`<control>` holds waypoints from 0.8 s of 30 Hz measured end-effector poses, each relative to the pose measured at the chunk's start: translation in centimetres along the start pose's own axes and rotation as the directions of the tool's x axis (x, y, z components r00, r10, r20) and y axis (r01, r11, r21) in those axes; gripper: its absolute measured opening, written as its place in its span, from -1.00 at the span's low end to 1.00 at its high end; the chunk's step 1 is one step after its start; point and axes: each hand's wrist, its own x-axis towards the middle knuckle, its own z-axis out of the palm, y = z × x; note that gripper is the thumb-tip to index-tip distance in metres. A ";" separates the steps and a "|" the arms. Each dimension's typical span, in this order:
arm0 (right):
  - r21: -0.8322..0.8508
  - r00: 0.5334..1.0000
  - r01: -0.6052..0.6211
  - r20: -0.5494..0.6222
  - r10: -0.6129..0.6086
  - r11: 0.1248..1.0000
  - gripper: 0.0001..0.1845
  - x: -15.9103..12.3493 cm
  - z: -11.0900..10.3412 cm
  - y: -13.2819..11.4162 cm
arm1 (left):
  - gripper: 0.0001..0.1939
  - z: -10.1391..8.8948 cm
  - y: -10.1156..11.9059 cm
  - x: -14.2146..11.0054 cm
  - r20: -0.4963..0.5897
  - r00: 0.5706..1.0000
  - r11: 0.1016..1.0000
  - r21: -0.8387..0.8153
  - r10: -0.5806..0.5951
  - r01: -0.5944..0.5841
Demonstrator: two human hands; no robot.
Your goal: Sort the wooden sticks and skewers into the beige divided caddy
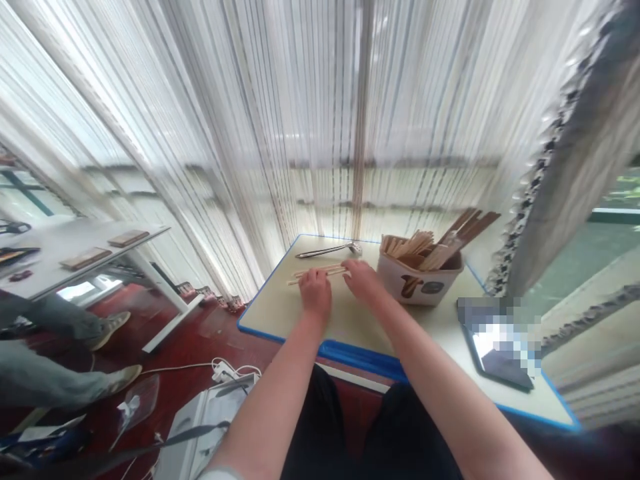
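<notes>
Several thin, pale wooden chopsticks (297, 283) lie nearly crosswise just above the desk surface or on it. My left hand (316, 291) is closed over them near the middle, with its fingers curled down. At their right end, my right hand (361, 277) pinches the sticks between thumb and fingers. Behind both hands rests a metal slotted ladle (330, 251), its head toward the right. To the right of my right hand stands a cardboard-like box (406, 287) holding bundles of chopsticks (417, 244) and darker sticks. My fingertips are partly blurred.
The small desk (280, 313) has a blue edge. A dark tablet-like device (500, 353) lies at its right. String curtains (320, 120) hang behind. At left are a white table (45, 260) and another person's legs (55, 367). Cables and a white case (200, 413) sit on the floor.
</notes>
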 end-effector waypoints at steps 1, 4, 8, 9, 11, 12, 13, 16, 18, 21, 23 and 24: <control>0.041 0.999 0.027 -0.026 -0.026 0.999 -0.75 -0.4 -1.7 -0.3 | -0.79 -0.5 0.5 -0.2 -0.057 0.998 0.999 -0.042 0.019 -0.022; 0.239 0.985 0.128 -0.142 -0.096 0.962 -0.75 -2.0 -7.5 -0.7 | -0.78 -2.3 2.8 -0.6 -0.228 0.969 0.966 -0.213 0.096 -0.146; 0.393 0.948 0.203 -0.306 -0.080 0.897 -0.81 -4.7 -14.8 -0.6 | -0.79 -5.0 8.0 -0.3 -0.367 0.915 0.822 -0.459 0.171 -0.337; 0.404 0.935 0.200 -0.351 -0.051 0.892 -0.83 -5.3 -16.3 -0.4 | -0.79 -5.7 9.4 -0.1 -0.389 0.904 0.784 -0.499 0.178 -0.369; 0.412 0.903 0.189 -0.429 0.007 0.892 -0.86 -6.2 -18.8 0.2 | -0.79 -6.7 12.2 0.4 -0.408 0.892 0.725 -0.553 0.195 -0.411; 0.404 0.887 0.183 -0.461 0.027 0.896 -0.86 -6.6 -19.9 0.6 | -0.79 -7.1 13.4 0.6 -0.413 0.886 0.697 -0.571 0.213 -0.434; 0.388 0.873 0.176 -0.486 0.039 0.905 -0.85 -6.9 -20.8 1.0 | -0.79 -7.4 14.5 0.9 -0.410 0.881 0.672 -0.586 0.236 -0.453; 0.305 0.853 0.147 -0.520 0.035 0.941 -0.83 -7.4 -22.5 2.2 | -0.80 -7.3 16.9 1.5 -0.378 0.875 0.614 -0.625 0.303 -0.482; 0.247 0.852 0.121 -0.523 0.026 0.961 -0.83 -7.4 -22.9 3.0 | -0.80 -6.8 17.7 1.9 -0.344 0.881 0.603 -0.642 0.325 -0.473; 0.172 0.861 0.073 -0.508 0.025 0.982 -0.83 -7.1 -22.7 3.9 | -0.82 -5.8 18.2 2.3 -0.289 0.892 0.618 -0.644 0.348 -0.450; 0.148 0.881 0.047 -0.473 0.029 0.988 -0.83 -6.7 -22.2 4.3 | -0.82 -5.2 18.2 2.5 -0.247 0.906 0.645 -0.639 0.343 -0.419; 0.147 0.893 0.033 -0.448 0.037 0.989 -0.82 -6.6 -21.9 4.6 | -0.82 -5.0 18.1 2.5 -0.229 0.915 0.660 -0.637 0.332 -0.398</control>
